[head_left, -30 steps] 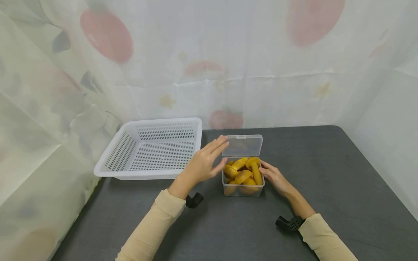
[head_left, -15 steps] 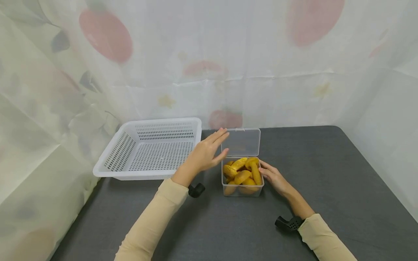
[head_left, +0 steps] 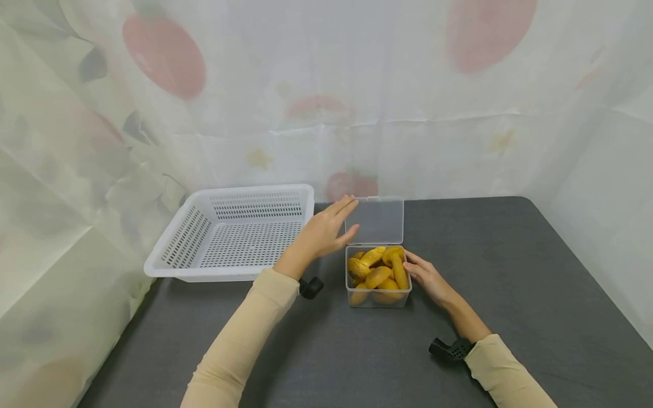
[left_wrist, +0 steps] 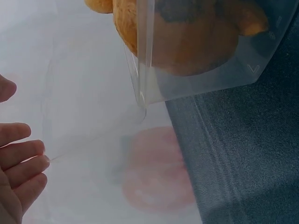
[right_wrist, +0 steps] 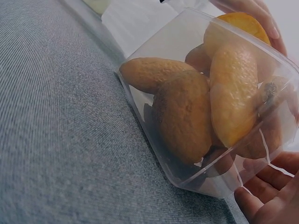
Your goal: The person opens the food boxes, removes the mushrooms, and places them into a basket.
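A clear plastic box stands on the dark tabletop, filled with several yellow-brown mushrooms. Its hinged clear lid is tilted up and back behind it. At the lid's left edge my left hand has its fingers extended, the fingertips at or very near that edge; the left wrist view shows these fingers slightly bent and holding nothing. My right hand rests against the box's right wall with loose fingers. In the right wrist view those fingers lie along the clear wall.
A white perforated basket with nothing in it stands to the left of the box, behind my left forearm. Pale curtains with fruit prints hang behind and left of the dark tabletop. Each wrist carries a small black camera.
The lid has swung further back, and my left hand has moved forward and away along with it. My right hand and the box of mushrooms have stayed in place.
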`<state>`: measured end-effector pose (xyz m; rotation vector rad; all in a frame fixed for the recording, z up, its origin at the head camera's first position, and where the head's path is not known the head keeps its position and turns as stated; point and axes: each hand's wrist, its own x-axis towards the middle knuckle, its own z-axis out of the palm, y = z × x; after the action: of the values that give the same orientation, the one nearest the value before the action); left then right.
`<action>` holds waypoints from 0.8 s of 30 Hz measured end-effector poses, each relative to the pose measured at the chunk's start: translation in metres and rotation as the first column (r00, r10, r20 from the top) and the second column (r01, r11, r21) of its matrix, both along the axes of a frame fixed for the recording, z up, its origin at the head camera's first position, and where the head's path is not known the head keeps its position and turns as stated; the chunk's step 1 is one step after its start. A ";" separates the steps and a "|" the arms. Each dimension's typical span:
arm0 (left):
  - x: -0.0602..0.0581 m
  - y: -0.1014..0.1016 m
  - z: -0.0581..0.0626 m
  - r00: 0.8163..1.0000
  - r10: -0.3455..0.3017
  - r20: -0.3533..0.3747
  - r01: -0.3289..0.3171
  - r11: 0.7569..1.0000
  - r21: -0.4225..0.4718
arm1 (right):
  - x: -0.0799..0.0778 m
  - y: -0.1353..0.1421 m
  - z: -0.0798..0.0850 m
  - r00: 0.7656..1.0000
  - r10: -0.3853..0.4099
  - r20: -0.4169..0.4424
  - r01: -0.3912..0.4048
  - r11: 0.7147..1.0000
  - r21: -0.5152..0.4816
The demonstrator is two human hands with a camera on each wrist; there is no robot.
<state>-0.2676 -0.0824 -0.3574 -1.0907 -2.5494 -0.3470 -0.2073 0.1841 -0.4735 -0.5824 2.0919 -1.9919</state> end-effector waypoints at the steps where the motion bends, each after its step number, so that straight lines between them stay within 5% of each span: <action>1: -0.001 0.000 0.000 1.000 0.008 0.014 -0.008 1.000 -0.006 | 0.000 -0.001 0.001 1.000 -0.002 0.001 0.002 1.000 0.006; 6: -0.005 -0.001 0.001 0.993 0.048 0.113 -0.044 0.998 -0.035 | 0.004 -0.003 0.005 1.000 -0.010 0.001 0.010 1.000 0.029; 14: -0.014 0.004 -0.002 0.956 0.107 0.272 -0.083 0.992 -0.098 | 0.005 -0.004 0.007 1.000 -0.013 -0.002 0.013 0.999 0.036; 19: -0.015 0.006 -0.004 0.947 0.125 0.298 -0.098 0.990 -0.104 | 0.005 -0.004 0.007 1.000 -0.009 -0.002 0.009 0.999 0.036; 24: -0.009 0.004 -0.002 0.961 0.105 0.257 -0.090 0.994 -0.067 | 0.006 -0.004 0.007 1.000 -0.013 -0.007 0.013 0.999 0.036</action>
<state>-0.2765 -0.0782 -0.3593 -0.9903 -2.8479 -0.4212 -0.2017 0.1806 -0.4664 -0.5718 2.1362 -1.9576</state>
